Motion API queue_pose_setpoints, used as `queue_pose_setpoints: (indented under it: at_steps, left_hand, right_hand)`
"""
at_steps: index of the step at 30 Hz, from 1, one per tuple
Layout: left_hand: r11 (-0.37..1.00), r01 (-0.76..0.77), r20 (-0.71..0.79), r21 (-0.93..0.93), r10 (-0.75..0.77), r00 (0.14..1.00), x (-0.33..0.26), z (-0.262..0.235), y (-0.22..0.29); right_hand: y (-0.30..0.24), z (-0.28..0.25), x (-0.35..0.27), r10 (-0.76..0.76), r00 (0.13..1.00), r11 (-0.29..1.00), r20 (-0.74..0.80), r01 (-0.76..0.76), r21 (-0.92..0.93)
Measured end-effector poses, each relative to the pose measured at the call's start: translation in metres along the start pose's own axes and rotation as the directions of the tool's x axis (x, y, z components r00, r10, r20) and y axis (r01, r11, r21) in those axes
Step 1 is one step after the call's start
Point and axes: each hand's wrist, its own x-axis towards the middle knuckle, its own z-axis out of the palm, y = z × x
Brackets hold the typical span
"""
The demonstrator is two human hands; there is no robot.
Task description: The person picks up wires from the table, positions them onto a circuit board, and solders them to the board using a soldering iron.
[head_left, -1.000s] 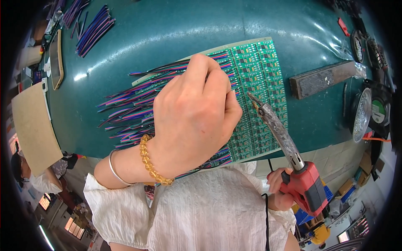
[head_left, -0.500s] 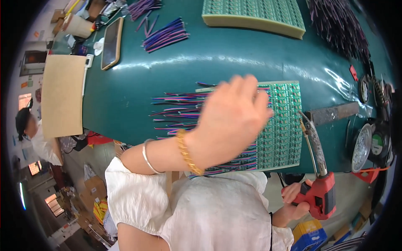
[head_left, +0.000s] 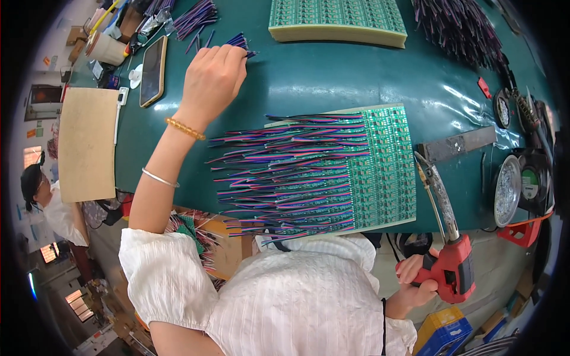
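Note:
My left hand is at the far left of the bench, fingers curled together over a small pile of cut purple, blue and black wires; the fingertips are hidden. In my right hand, at the near right, is a red soldering gun, its metal tip pointing up beside the board panel. The green circuit board panel lies in front of me. Rows of multicoloured wires cover its left part and stick out past its left edge. The right columns carry no wires.
A stack of board panels and a large wire bundle sit at the back. At left are a phone and a cardboard sheet. A metal bar, a foil dish and a solder reel stand right.
My left hand has moved from above the panel to the wire pile at the far left, uncovering the wired rows. My right hand keeps holding the soldering gun in about the same place.

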Motion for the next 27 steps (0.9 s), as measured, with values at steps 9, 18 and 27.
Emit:
queue_pose_setpoints:
  at_steps: [9,18,27]
  left_hand:
    - [0.904,0.158,-0.044,-0.398,-0.191,0.981,0.004,-0.010,0.037]
    - [0.749,0.366,0.187,-0.552,-0.317,0.930,0.007,-0.018,0.050]
    - [0.719,0.346,0.094,-0.603,-0.367,0.925,0.009,-0.018,0.055]
  right_hand:
    - [-0.009,0.000,-0.003,0.107,0.990,0.994,-0.094,-0.108,-0.005]
    - [-0.001,-0.004,-0.002,0.015,0.999,1.000,-0.044,-0.016,-0.008]
    - [-0.002,-0.004,-0.003,0.012,0.999,1.000,-0.052,-0.012,-0.009]
